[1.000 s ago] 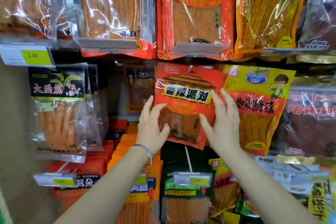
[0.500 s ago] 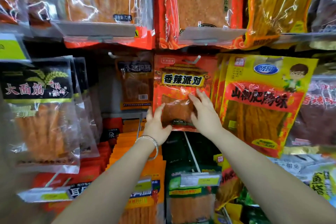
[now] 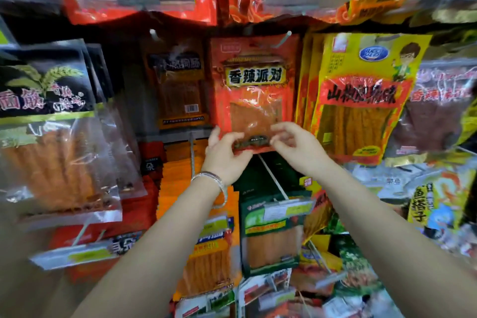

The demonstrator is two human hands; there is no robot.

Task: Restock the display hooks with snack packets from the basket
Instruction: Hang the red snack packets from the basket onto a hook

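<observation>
Edge of red packet (image 3: pixel 254 90) between left hand (image 3: pixel 222 155), right hand (image 3: pixel 296 147); yellow packet (image 3: pixel 361 100) beside.

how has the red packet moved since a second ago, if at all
Yes: the red packet went back and left, no longer overlapping the yellow packet.

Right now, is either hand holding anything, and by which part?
The left hand pinches the red snack packet by its bottom-left corner; it hangs on a hook. The right hand curls at the bottom-right corner; whether it grips cannot be told.
</observation>
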